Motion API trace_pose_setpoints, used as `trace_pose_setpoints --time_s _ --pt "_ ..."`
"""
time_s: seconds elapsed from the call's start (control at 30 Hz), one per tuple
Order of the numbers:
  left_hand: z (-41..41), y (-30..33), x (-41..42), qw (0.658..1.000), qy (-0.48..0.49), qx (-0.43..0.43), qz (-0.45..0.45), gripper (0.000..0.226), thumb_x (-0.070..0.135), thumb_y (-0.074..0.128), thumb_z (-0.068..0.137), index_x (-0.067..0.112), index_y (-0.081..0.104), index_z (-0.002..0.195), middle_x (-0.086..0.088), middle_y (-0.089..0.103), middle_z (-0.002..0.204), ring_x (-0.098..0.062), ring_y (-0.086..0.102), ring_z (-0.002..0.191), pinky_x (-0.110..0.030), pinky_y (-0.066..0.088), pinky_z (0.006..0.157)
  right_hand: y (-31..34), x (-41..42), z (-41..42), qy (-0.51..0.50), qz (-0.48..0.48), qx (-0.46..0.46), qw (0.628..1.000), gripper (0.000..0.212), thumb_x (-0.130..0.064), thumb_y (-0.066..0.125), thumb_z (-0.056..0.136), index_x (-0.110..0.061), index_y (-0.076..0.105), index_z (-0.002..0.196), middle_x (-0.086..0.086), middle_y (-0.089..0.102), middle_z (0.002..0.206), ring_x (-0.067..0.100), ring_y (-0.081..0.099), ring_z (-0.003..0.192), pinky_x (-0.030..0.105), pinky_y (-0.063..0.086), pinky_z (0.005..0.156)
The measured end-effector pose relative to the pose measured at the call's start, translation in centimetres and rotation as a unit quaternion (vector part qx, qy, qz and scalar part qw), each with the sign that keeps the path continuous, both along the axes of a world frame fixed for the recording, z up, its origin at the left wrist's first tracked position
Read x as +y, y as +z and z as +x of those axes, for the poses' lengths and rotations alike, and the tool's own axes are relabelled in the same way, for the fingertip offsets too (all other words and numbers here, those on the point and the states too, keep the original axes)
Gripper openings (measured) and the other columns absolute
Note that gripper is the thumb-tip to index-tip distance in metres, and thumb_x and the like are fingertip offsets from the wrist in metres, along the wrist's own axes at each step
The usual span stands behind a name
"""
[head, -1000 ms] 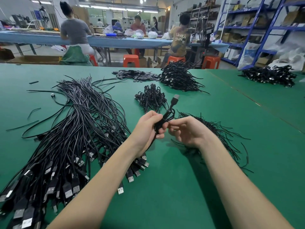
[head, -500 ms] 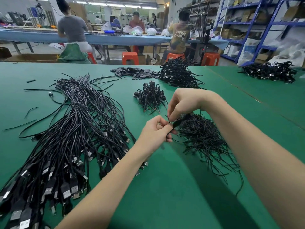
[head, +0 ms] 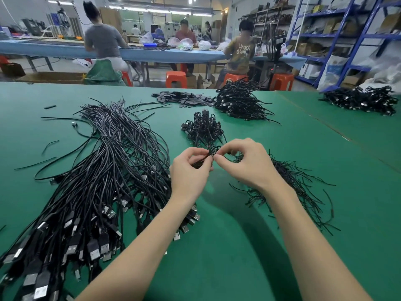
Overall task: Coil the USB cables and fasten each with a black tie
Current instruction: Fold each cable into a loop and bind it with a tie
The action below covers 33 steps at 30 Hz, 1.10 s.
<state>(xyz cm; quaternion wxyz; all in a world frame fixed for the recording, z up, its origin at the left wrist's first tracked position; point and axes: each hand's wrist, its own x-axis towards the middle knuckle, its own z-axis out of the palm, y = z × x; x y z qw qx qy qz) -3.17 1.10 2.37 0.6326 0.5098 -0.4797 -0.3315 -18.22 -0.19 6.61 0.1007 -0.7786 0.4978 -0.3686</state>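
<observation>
My left hand [head: 191, 170] grips a small coiled black USB cable [head: 202, 160] above the green table [head: 238, 246]. My right hand [head: 245, 164] pinches a thin black tie [head: 213, 151] at the coil's top, fingertip to fingertip with the left. A big bundle of loose straight USB cables [head: 93, 181] lies to the left, plugs toward me. Under and right of my right hand lies a heap of black ties [head: 295, 187]. A small pile of coiled, tied cables [head: 204, 129] sits just beyond my hands.
A larger heap of coiled cables [head: 238, 101] and flat black pieces [head: 182, 98] lie farther back. Another cable heap [head: 360, 98] is on the table at far right. Stray tie bits [head: 50, 146] lie at left. People sit at a blue bench behind.
My right hand came down from its raised position and now meets my left hand at the coil, pinching the tie. My left hand still holds the coil.
</observation>
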Motion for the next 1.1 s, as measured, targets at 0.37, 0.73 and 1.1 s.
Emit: trace_pose_setpoints --time_s 0.37,0.73,1.1 --pt "-0.3 -0.7 0.8 0.966 0.074 -0.207 -0.135 0.012 0.008 0.072 0.084 0.017 0.072 0.093 0.012 0.074 0.084 0.003 0.068 0.085 -0.018 0.053 0.082 -0.7 0.7 2.1 -0.127 -0.032 0.006 0.991 0.009 -0.043 0.072 0.085 -0.035 0.074 0.081 -0.021 0.07 0.074 0.007 0.056 0.07 0.025 0.038 0.06" --pt "0.8 2.0 -0.1 0.921 -0.222 0.269 0.176 0.006 0.009 0.063 0.096 0.005 0.063 0.1 -0.023 0.065 0.1 -0.03 0.064 0.093 -0.034 0.062 0.073 -2.0 0.6 1.0 -0.055 -0.121 -0.024 0.991 0.003 -0.025 0.073 0.088 -0.024 0.07 0.087 -0.011 0.068 0.081 0.014 0.057 0.07 0.03 0.047 0.065" --pt "1.1 1.3 -0.3 0.965 -0.166 0.2 0.031 0.01 0.002 0.07 0.086 0.012 0.07 0.084 0.0 0.07 0.077 -0.013 0.063 0.078 -0.023 0.051 0.078 -1.5 0.9 2.8 0.109 0.536 -0.667 0.505 0.008 -0.009 0.074 0.078 -0.007 0.067 0.078 0.0 0.063 0.067 0.004 0.052 0.042 0.011 0.038 0.034"
